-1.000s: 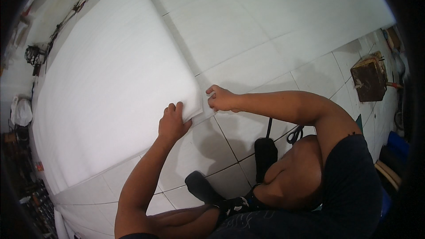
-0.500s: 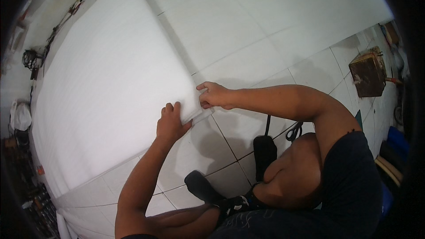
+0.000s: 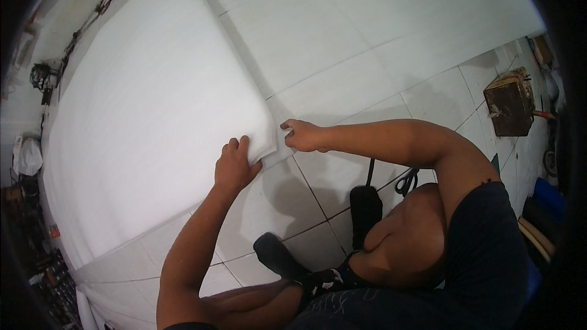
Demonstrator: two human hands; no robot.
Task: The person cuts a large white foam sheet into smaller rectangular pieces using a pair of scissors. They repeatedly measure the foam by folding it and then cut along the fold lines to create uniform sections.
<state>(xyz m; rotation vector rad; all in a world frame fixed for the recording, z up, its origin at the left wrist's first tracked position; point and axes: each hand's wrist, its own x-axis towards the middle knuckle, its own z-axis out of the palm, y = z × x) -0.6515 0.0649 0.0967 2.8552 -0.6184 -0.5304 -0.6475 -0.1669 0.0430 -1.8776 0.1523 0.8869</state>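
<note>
Landmark: a large white foam sheet spread flat on the white tiled floor — every place below is told from it.
Sheet's near corner: points toward the person, lying between the two hands; it looks layered there, with a thinner flap sticking out past the thicker pad.
Left hand: rests on the sheet's near edge just left of the corner, fingers bent over the top and pressing down on it — a light grasp of the edge, not a fist.
Right hand: just right of the corner, fingers curled in and pinching the thin flap at the sheet's edge; the thumb side touches the foam.
Forearms: the left comes up from the lower edge toward the sheet; the right reaches in from the right side, elbow bent.
Legs and shoes: below the corner, off the sheet, a bare knee and two black shoes stand on the tiles.
Scissors: black handles on the floor, right of the sheet and near the knee, partly hidden.
Wooden block: dark brown, well apart from the sheet, far to its right.
Clutter: small dark items and a white bag line the sheet's far left side — too small to tell apart.
</note>
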